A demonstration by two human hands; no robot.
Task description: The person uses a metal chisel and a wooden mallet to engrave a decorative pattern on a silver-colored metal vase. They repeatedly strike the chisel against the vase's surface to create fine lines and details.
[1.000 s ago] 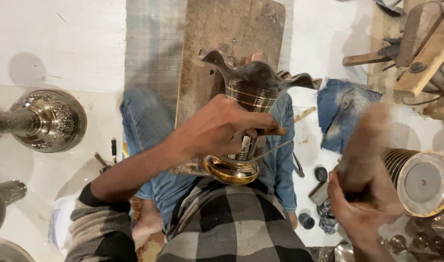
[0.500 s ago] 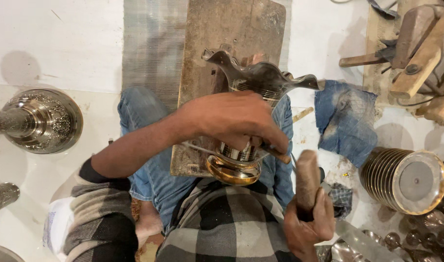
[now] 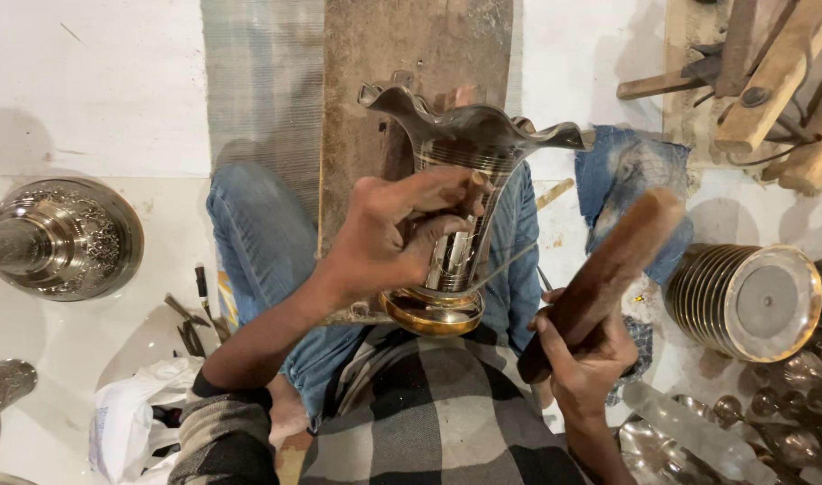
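So we're looking straight down at our lap here. Our left hand (image 3: 402, 229) is wrapped around the neck of a metal vase (image 3: 456, 207), fingers closed on it w/ a thin chisel-type tool (image 3: 477, 184) pinched btw thumb and fingers against the metal. The vase has a wavy flared rim pointing away from us and a brass-coloured foot (image 3: 432, 312) pointing at our belly, so it's lying tilted across our jeans-clad legs, resting over the near end of a worn wooden board (image 3: 402, 72) that runs up to the far edge of the floor area.

Our right hand (image 3: 583, 355) is fisted tight around the lower end of a wooden mallet (image 3: 609, 269), a smooth brown club angled up and to the right. It's just beside the vase, not touching it afaict.

Other stuff on the white floor: an engraved metal piece (image 3: 61, 238) at the left edge, a ribbed metal cylinder (image 3: 743, 301) near the right edge, a blue denim rag (image 3: 631, 184) right behind the mallet, wooden tools (image 3: 761, 72) piled in the far right corner, a few small punches (image 3: 191, 319) by our left knee, and a white plastic bag (image 3: 128, 422) at the near left. Shiny small metal bits sit in the near right corner, too blurry to tell what exactly.
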